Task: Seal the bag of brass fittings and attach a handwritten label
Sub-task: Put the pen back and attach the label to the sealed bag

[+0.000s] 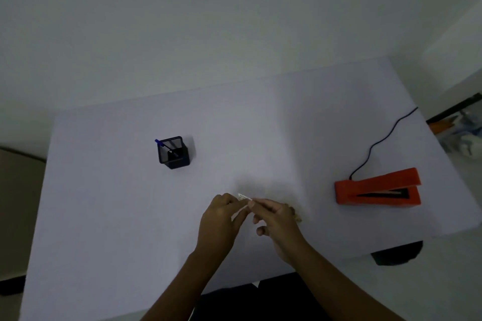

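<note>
My left hand (221,219) and my right hand (276,219) meet near the table's front middle, both pinching a small white label (243,197) held just above the surface. Behind my right hand lies the bag of brass fittings (296,215), mostly hidden, with only a yellowish edge showing. An orange heat sealer (378,187) sits to the right, its jaw open. A blue pen (163,146) stands in a black mesh holder (173,152) at the left.
The white table (130,216) fills the view. A black cord (378,143) runs from the sealer to the far right edge. A dark object (396,253) lies below the table's right front corner. Clutter sits at the far right.
</note>
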Motion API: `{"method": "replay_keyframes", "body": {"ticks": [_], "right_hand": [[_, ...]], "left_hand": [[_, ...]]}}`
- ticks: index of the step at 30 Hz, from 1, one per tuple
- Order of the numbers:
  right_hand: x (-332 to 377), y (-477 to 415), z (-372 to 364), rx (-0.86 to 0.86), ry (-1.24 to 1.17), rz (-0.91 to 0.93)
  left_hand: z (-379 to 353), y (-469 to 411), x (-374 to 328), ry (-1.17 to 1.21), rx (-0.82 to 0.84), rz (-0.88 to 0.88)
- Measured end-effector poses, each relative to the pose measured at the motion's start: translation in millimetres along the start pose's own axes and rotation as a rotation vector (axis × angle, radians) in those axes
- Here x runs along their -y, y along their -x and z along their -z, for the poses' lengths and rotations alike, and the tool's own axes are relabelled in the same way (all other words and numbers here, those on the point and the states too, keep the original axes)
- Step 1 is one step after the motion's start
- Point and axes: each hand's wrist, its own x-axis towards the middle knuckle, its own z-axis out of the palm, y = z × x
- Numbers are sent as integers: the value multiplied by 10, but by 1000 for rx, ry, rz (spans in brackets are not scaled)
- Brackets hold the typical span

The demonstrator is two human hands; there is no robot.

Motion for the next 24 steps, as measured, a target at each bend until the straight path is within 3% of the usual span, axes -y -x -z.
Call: {"method": "replay_keyframes", "body": {"ticks": [10,18,24], "right_hand": [[-44,-420,828,31,192,-79],[-291,-1014,1285,-118,276,-175],[-370,-1331,1329,-124,320,-197]], "left_hand": [[-626,-217,-164,-3,218,9],[-1205,-439,-79,248,227,516],[-1567,-674,61,308,289,677]]}}
